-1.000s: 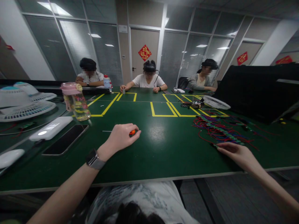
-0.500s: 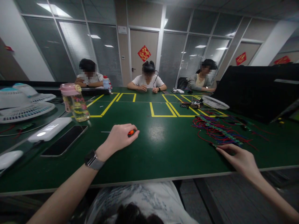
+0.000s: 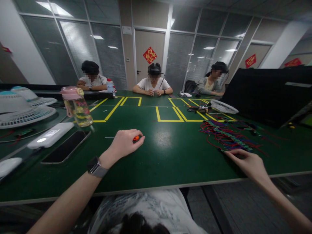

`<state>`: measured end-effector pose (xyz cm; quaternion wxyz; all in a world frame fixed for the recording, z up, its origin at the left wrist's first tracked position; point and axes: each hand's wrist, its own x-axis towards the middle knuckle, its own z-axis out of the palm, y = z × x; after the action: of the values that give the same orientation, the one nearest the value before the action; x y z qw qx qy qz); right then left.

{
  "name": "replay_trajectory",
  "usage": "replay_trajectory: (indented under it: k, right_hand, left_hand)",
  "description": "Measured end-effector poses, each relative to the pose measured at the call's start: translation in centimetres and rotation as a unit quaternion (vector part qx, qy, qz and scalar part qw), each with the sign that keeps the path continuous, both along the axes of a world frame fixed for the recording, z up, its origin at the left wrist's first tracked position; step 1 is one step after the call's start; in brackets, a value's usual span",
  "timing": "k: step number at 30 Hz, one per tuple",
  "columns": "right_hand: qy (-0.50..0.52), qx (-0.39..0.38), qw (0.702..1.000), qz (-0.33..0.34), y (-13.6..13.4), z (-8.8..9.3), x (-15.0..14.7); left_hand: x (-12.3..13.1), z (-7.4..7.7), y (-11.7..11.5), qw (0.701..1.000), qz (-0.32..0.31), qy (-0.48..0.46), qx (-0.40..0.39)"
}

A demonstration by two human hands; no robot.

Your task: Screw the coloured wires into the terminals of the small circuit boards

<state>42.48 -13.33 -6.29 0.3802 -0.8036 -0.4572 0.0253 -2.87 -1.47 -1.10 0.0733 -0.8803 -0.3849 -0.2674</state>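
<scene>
My left hand is closed over a screwdriver on the green table. Its orange handle shows by my thumb, and its thin metal shaft sticks out to the left. At the right, my right hand pinches a small dark circuit board by its near end, with a red wire running from it. Just beyond lies a row of green circuit boards with many red and blue wires. My fingers partly hide the pinched board.
A phone, a white power bank and a bottle stand left, near white fans. Yellow tape marks the table. A black monitor is at right. Three people sit opposite.
Both my hands stay almost where they were, with the same holds. The person opposite in the middle has brought their hands closer together.
</scene>
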Motion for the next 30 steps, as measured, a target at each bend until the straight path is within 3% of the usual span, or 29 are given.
replay_trajectory:
  k: [6, 18, 30]
  right_hand:
    - [0.066, -0.018, 0.998, 0.008, 0.4, 0.2, 0.7]
    - [-0.035, 0.027, 0.999, 0.007, 0.2, -0.7, 0.0]
    - [-0.009, 0.025, 1.000, -0.010, -0.1, 0.2, 0.8]
  left_hand:
    - [-0.1, 0.0, 0.1, 1.000, 0.001, 0.002, 0.001]
    - [-0.1, 0.1, -0.1, 1.000, -0.008, -0.002, 0.009]
    - [0.0, 0.2, -0.2, 1.000, -0.004, 0.005, -0.003]
